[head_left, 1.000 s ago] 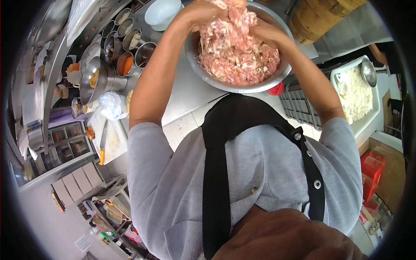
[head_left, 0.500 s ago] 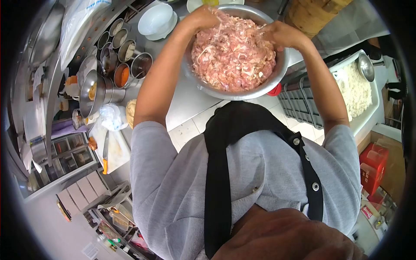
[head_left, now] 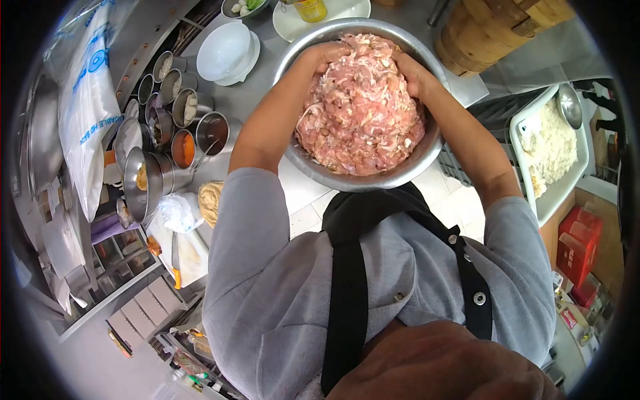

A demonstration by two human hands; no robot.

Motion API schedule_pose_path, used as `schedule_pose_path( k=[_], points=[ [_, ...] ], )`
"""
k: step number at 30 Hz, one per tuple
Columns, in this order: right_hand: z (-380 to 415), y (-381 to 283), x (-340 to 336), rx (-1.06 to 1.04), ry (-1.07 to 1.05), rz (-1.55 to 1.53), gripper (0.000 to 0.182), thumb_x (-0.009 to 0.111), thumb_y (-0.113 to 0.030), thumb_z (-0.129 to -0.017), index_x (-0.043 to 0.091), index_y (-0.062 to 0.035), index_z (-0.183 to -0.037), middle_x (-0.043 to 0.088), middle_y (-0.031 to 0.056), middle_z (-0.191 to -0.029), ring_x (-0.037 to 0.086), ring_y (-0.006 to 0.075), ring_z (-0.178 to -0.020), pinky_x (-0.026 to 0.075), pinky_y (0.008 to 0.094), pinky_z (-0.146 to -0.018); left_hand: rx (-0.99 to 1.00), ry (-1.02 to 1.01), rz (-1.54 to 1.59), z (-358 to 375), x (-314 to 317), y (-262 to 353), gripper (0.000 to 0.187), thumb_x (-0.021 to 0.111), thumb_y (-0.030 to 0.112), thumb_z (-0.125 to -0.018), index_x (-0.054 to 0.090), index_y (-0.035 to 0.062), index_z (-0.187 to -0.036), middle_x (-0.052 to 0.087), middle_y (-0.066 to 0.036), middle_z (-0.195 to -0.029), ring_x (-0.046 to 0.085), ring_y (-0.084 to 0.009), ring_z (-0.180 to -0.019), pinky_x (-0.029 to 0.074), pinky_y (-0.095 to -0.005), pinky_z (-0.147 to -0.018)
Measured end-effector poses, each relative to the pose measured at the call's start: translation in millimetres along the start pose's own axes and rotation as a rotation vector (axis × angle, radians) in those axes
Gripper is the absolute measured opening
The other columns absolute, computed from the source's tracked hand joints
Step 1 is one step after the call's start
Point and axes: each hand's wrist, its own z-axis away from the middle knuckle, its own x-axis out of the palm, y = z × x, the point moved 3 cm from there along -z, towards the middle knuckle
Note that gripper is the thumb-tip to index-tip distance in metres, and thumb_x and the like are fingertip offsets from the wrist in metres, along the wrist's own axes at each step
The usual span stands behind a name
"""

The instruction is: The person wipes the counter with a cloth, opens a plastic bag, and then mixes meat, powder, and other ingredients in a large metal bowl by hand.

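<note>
Raw meat [head_left: 363, 113], pink and streaked with white, is lying heaped in the wide metal bowl [head_left: 363, 183] in front of me. At the far left, a white plastic bag [head_left: 93, 127] is showing blue print. To its right, metal containers are crowding together, and one orange-filled pot [head_left: 183, 148] is standing among them. Nearer to me, a knife [head_left: 176, 263] is lying on a white board [head_left: 195, 257], its orange handle pointing my way, while a tan lump [head_left: 211, 203] is sitting just beyond. Farther off, white bowls [head_left: 227, 50] are standing left of the meat. A white plate [head_left: 347, 12] is holding a yellow tub [head_left: 311, 9] past the far rim. My left hand [head_left: 330, 57] is touching the far left flank of the heap, and my right hand [head_left: 412, 75] is cupping the far right flank; the meat is hiding my fingertips, so I cannot tell how wide or narrow my fingers are. To the right, a bamboo steamer [head_left: 475, 37] is standing on the far side, and a pale tray [head_left: 533, 213] is holding white crumbly food [head_left: 550, 150] with a small steel dish [head_left: 569, 107] resting at its far end. Nearer, at the far right, a red box [head_left: 579, 243] is showing.
</note>
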Motion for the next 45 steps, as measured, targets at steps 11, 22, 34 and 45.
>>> schedule_pose_path(
  k=[11,22,34,45],
  points=[
    [83,-32,52,-0.437,-0.089,0.466,0.041,0.069,-0.013,-0.077,0.053,-0.0014,-0.114,0.063,0.0087,-0.105,0.062,0.0185,-0.095,0.052,0.0340,-0.084,0.314,0.202,-0.467,126,54,74,0.034,0.074,0.021,-0.063,0.063,-0.0006,-0.087,0.062,-0.006,-0.076,0.056,-0.0119,-0.067,0.045,-0.0260,-0.057],
    [184,5,61,-0.387,-0.210,1.423,0.049,0.058,-0.032,-0.087,0.051,-0.0035,-0.126,0.050,0.0185,-0.126,0.049,0.0267,-0.114,0.041,0.0340,-0.095,0.226,0.309,-0.715,200,106,32,0.043,0.072,0.022,-0.074,0.062,0.0156,-0.116,0.062,-0.006,-0.104,0.057,-0.0143,-0.090,0.046,-0.0286,-0.080],
    [67,53,35,0.156,-0.160,0.255,0.061,0.044,-0.046,-0.090,0.037,-0.0060,-0.135,0.042,0.0131,-0.137,0.042,0.0307,-0.123,0.032,0.0584,-0.099,-0.158,0.249,-0.655,84,65,-6,0.035,0.066,0.022,-0.070,0.062,-0.0038,-0.093,0.057,-0.009,-0.077,0.051,-0.0164,-0.063,0.041,-0.0340,-0.052],
    [87,18,54,-0.415,-0.069,0.362,0.034,0.059,-0.021,-0.085,0.055,-0.0044,-0.115,0.064,0.0105,-0.102,0.064,0.0185,-0.088,0.054,0.0340,-0.075,0.357,0.589,-0.470,108,58,19,0.040,0.067,0.017,-0.065,0.063,-0.0046,-0.098,0.064,-0.015,-0.090,0.060,-0.0208,-0.072,0.053,-0.0349,-0.059]
  ],
)
